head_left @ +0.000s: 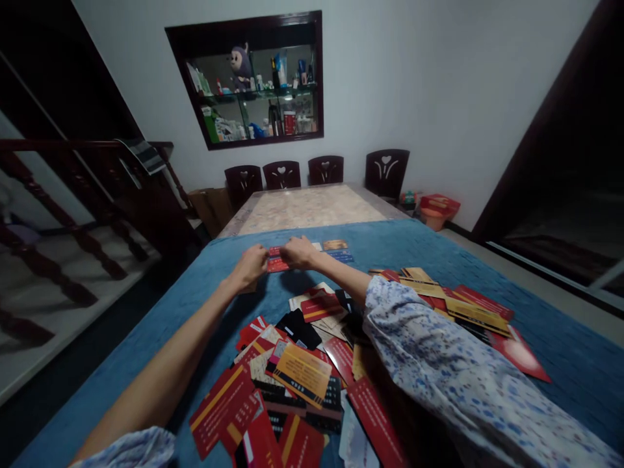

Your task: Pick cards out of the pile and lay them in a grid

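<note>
Flanking the red card [277, 266], whose long axis seems to run left-right on the surface [316, 207], the curled left hand [252, 264] meets its left end, the curled right hand [298, 252] its right, any pinch unclear.

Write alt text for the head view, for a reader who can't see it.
A person's left hand and right hand are close together at red cards on a blue cloth partly covering a table. Nearer the camera lies a loose heap of mixed cards; dark chairs stand beyond.
</note>
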Tool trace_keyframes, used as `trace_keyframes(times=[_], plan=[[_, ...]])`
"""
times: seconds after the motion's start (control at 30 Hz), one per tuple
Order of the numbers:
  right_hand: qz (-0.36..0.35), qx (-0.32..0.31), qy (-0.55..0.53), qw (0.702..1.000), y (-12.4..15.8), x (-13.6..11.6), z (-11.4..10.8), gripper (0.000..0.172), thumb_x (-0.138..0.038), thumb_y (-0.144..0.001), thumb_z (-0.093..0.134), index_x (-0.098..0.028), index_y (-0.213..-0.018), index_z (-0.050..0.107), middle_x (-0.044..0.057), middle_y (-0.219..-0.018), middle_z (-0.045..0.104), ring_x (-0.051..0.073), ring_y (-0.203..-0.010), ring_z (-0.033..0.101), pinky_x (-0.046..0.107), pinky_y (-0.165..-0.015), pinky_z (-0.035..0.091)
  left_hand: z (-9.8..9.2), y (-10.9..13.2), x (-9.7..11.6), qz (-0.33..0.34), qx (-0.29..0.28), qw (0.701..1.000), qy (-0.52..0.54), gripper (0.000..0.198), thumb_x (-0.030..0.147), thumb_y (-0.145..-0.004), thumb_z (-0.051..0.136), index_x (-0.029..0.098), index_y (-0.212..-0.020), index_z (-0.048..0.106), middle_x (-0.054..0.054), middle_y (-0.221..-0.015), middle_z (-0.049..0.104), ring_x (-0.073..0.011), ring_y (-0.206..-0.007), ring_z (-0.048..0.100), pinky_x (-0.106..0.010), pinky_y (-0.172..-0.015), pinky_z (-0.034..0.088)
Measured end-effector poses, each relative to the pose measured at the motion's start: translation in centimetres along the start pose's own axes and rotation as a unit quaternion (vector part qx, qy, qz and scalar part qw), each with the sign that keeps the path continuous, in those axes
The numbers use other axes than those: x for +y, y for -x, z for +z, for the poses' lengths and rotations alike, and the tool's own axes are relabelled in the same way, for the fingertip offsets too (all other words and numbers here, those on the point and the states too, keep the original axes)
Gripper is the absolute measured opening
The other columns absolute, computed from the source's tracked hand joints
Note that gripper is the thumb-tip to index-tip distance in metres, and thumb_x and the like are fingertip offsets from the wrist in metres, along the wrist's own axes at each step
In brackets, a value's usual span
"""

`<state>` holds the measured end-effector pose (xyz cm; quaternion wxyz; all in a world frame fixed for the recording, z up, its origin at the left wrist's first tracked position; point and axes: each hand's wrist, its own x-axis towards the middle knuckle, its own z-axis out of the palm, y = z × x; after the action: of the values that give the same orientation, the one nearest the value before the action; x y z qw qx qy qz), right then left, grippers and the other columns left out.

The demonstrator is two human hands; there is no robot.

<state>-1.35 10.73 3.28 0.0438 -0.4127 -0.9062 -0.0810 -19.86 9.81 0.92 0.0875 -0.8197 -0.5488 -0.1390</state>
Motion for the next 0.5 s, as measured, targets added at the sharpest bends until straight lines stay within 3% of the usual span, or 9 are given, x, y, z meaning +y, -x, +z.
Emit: trace_keyframes(times=[0.13, 0.5], plan=[[0.019, 0.008, 0.008, 1.0, 3.3, 1.6, -0.6, 0.03, -0.021, -0.088, 0.046, -0.02, -0.101, 0.073, 0.013, -0.106, 0.073, 0.028, -0.106, 0.062, 0.038, -0.086, 0.041, -0.6, -0.4, 4.0, 0.017, 0.007, 1.0, 0.022, 0.027, 0.011, -0.088, 0.043, 0.012, -0.081, 0.07, -0.011, -0.085, 0.065, -0.0196, -0.078, 0.06, -0.028, -0.074, 0.046], [0.082, 0.019, 0.004, 0.996, 12.6, 5.0, -1.7, 0.027, -0.021, -0.091, 0.047, -0.02, -0.102, 0.072, 0.01, -0.113, 0.071, 0.026, -0.106, 0.056, 0.033, -0.079, 0.037, -0.5, -1.2, 13.7, 0.061, -0.017, 0.995, 0.078, 0.026, 0.01, -0.087, 0.047, 0.015, -0.091, 0.072, -0.011, -0.098, 0.068, -0.0227, -0.098, 0.063, -0.029, -0.087, 0.048]])
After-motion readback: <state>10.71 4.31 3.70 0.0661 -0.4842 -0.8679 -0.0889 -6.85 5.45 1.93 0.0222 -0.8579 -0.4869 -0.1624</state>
